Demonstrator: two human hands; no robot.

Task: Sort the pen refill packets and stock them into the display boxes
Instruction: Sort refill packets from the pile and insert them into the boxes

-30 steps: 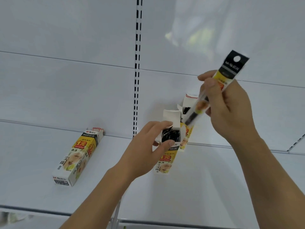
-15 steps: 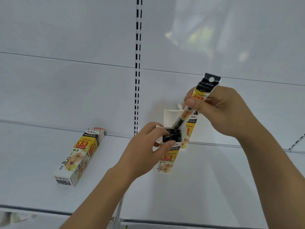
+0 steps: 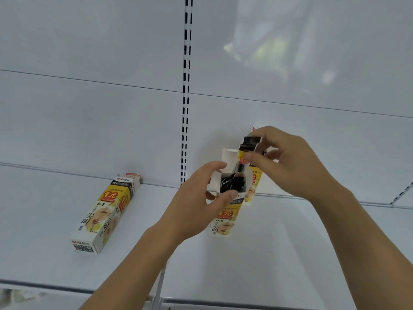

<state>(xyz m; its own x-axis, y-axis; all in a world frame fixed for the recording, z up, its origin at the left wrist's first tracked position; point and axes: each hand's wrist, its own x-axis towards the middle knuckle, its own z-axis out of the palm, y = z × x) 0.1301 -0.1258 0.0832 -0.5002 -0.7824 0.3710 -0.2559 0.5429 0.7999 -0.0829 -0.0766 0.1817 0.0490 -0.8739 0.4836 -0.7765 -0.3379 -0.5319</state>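
Left hand grips the open display box at the shelf rear edge. Right hand pinches a refill packet, its lower end inside the box.

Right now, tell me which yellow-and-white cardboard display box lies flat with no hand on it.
The yellow-and-white display box lying flat at the shelf's left. The other two stand by the hands; the left hand steadies the open one.

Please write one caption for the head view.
Right hand slides refill packet into open display box held by left hand.
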